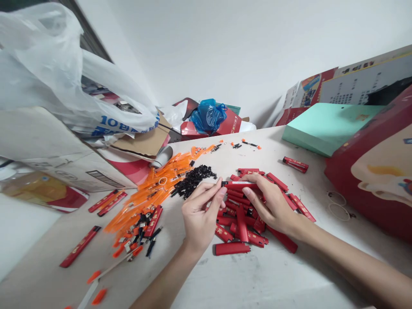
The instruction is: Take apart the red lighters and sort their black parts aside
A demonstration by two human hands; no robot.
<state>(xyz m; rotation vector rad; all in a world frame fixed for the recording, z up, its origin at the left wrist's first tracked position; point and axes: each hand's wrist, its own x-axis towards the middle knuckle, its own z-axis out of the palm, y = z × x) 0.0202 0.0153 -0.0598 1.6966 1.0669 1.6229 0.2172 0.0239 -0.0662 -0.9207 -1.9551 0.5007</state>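
Observation:
My right hand (270, 199) grips a red lighter case (240, 185) lengthwise, with thumb and fingers along its right part. At the black left end of that case, the thumb and fingertips of my left hand (201, 210) are closed in a pinch; whether a separate small part sits between them is hidden. Below both hands lies a heap of red lighter cases (242, 225), some with gold lettering. Just beyond my left hand is a pile of small black parts (196, 178). Orange translucent plastic pieces (154, 182) spread out to its left.
Mixed black, metal and orange parts (137, 234) lie at the left front, near a loose red lighter case (80, 246). A carton (58, 150) with a white plastic bag (48, 64) borders the left. At right stand a mint-green box (322, 124) and a red bag (373, 184).

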